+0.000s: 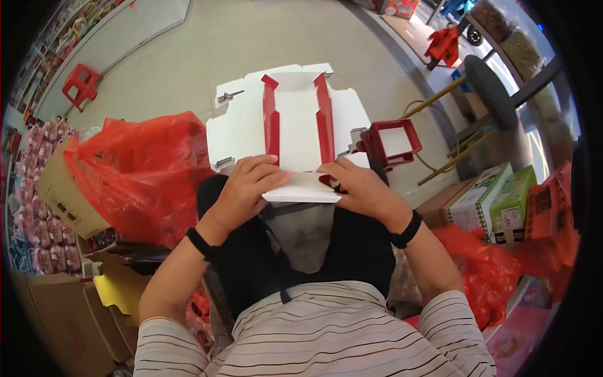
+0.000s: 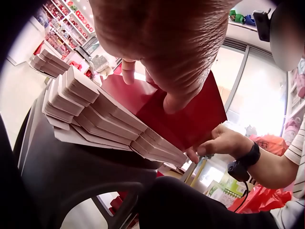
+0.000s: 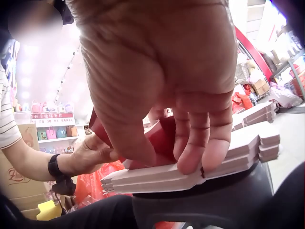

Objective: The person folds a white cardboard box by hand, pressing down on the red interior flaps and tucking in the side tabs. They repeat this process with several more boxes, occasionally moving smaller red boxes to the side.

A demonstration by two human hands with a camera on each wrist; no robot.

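Note:
A cardboard box blank (image 1: 298, 125), white inside and red outside, lies partly folded over a stack of flat white blanks (image 2: 71, 102). Its long red-faced side strips stand up, and its near end panel (image 1: 301, 196) is raised toward the person. At the left end of that panel, the left hand (image 1: 251, 187) pinches the card, its thumb against the red face in the left wrist view. The right hand (image 1: 367, 190) grips the other end, thumb on the red card and fingers bent down by the stack's edge in the right wrist view.
Beneath the stack is a dark grey stool (image 2: 95, 167), between the person's knees. A red open box (image 1: 414, 135) stands right of it. Red plastic bags (image 1: 151, 169) and cartons flank both sides. A black-seated stool (image 1: 490, 91) stands at right, a red stool (image 1: 81, 85) far left.

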